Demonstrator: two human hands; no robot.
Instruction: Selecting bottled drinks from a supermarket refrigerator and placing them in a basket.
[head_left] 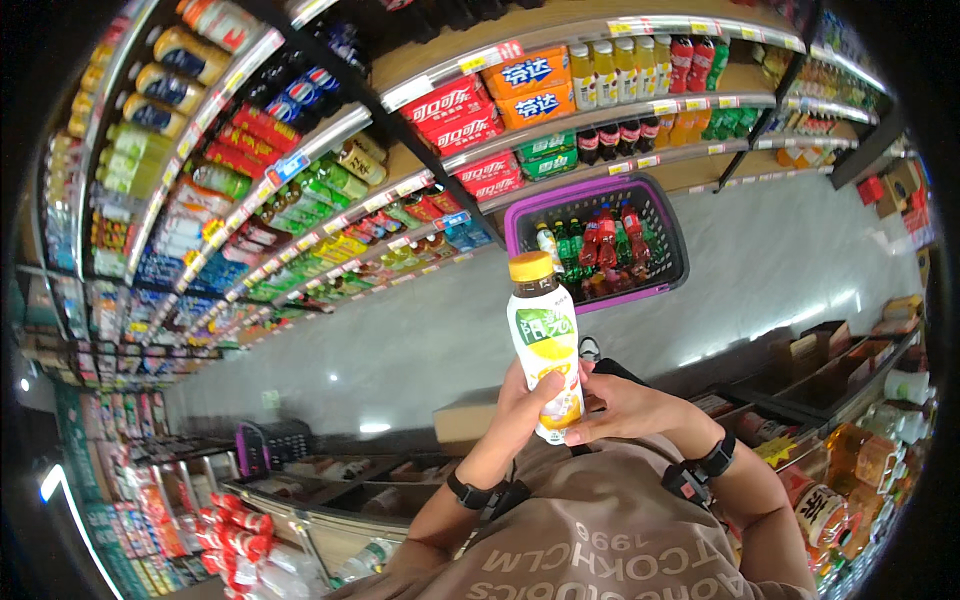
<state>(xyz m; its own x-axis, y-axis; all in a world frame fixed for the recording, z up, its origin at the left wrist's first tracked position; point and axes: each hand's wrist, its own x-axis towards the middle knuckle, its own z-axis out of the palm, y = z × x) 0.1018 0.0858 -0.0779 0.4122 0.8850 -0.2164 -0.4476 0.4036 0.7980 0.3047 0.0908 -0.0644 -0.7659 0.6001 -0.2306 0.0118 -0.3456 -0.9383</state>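
A drink bottle (pixel 544 345) with a yellow cap and a white label showing yellow fruit is held upright, tilted slightly, in front of my chest. My left hand (pixel 522 402) is closed round its lower left side, with the thumb across the label. From the other side my right hand (pixel 632 408) grips the lower part, its thumb near the bottle's base. Past the bottle, a black shopping basket (pixel 672 225) with a purple rim stands on the floor, holding several green and red drink bottles. The bottle's upper part overlaps the basket's near left corner in view.
Shelves (pixel 345 125) of bottled and boxed drinks run along the left and far side. Behind me are low bins and stacked goods, with large bottles of amber drink (pixel 860 455) at the right. Another purple and black basket (pixel 262 447) stands at the lower left.
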